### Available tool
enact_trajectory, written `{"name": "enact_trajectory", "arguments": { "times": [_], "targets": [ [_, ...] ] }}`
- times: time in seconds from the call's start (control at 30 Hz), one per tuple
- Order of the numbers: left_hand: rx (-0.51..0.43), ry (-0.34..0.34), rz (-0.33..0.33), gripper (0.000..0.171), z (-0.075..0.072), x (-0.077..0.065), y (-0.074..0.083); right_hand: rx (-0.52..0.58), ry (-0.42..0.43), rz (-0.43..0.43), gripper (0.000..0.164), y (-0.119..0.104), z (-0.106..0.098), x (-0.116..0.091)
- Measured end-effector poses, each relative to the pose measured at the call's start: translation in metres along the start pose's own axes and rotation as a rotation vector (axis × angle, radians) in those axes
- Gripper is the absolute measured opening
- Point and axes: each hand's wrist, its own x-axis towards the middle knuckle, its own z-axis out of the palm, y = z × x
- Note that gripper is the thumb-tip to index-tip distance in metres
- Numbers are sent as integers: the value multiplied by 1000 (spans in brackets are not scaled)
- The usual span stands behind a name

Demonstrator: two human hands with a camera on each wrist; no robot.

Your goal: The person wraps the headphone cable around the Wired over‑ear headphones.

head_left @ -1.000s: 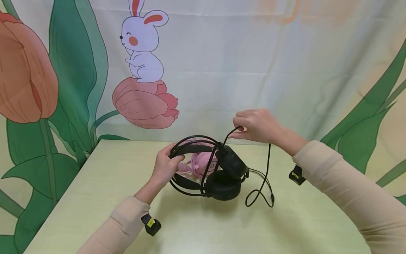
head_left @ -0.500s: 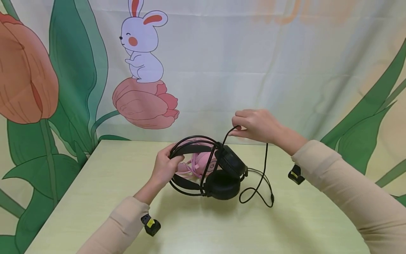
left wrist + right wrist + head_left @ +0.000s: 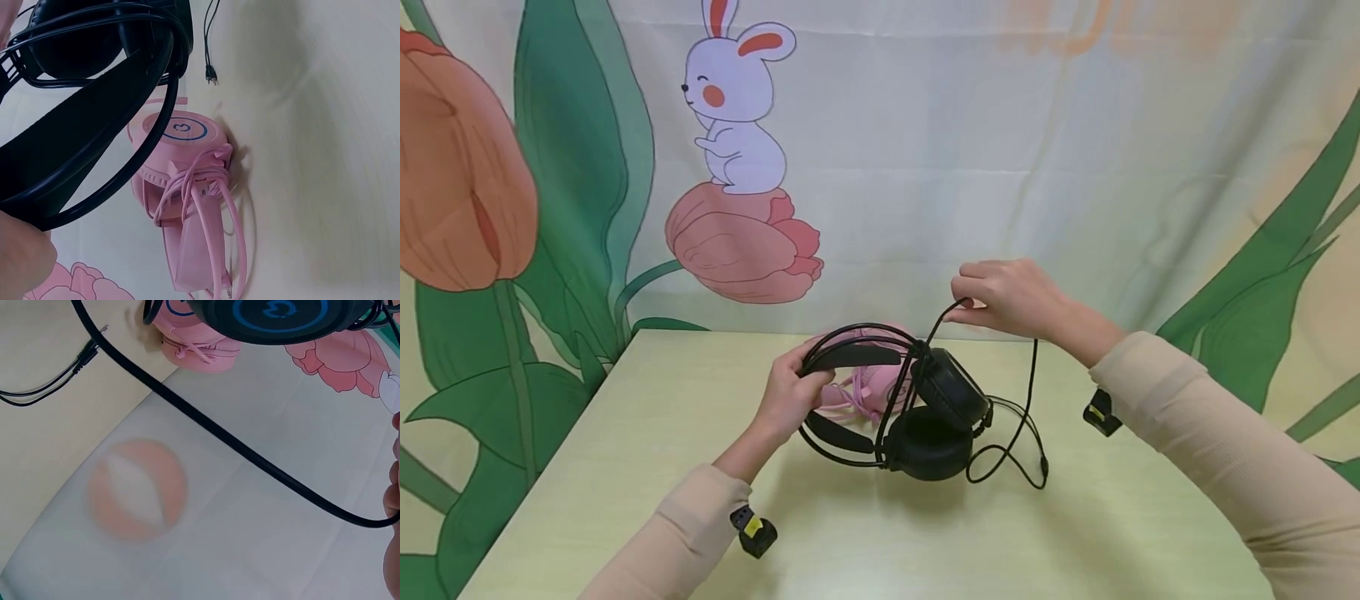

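Observation:
In the head view my left hand [image 3: 786,390] grips the headband of black over-ear headphones [image 3: 931,450], holding them sideways above the table with the ear cups to the right. Strands of their black cable [image 3: 215,430] are wrapped around the frame beside the cups. My right hand [image 3: 1011,296], above and right of the cups, pinches this cable between thumb and fingers; one length runs down to the headphones. Another hangs below the hand into a loose loop by the table. The split plug end [image 3: 211,74] of the cable shows in the left wrist view.
Behind the black headphones, pink headphones [image 3: 199,240] lie on the pale table [image 3: 647,500], their pink cord bundled around them. A cloth backdrop [image 3: 1112,167] printed with a rabbit and tulips hangs along the table's back edge.
The black headphones' ear cups have dipped slightly down and right. The cable's hanging loop shifted left, then barely moved. Both hands stay nearly in place with the same holds.

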Motion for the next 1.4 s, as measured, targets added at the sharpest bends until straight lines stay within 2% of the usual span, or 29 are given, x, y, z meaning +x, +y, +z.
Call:
{"name": "enact_trajectory", "arguments": {
  "times": [0.27, 0.5, 0.63, 0.77, 0.87, 1.0, 1.13, 1.23, 1.33, 1.4],
  "targets": [
    [-131, -85, 12, 41, -9, -1, -3, 127, -112, 56, 16, 6, 0, -7],
    [-226, -156, -1, 20, -13, -5, -4, 158, -191, 128, 17, 7, -2, -8],
    [-260, -175, -37, 16, -15, -9, -5, 158, -253, 221, 26, 10, -3, -9],
    [-260, -223, -62, 12, -16, -14, -7, 139, -302, 337, 31, 18, -7, -16],
    [-268, -262, -62, 12, -14, -17, -8, 133, -293, 388, 27, 25, -6, -26],
    [-320, -273, -56, 12, -11, -18, -7, 132, -252, 436, 18, 27, -1, -33],
    [-407, -274, -54, 12, -9, -19, -8, 100, -194, 502, 16, 20, 6, -30],
    [-496, -301, -47, 15, -9, -20, -10, 65, -166, 552, 19, 13, 13, -25],
    [-577, -341, -33, 17, -7, -20, -13, 53, -176, 572, 20, 8, 19, -22],
    [-616, -359, -33, 18, -5, -19, -14, 55, -177, 555, 20, 6, 26, -22]
  ]
}}
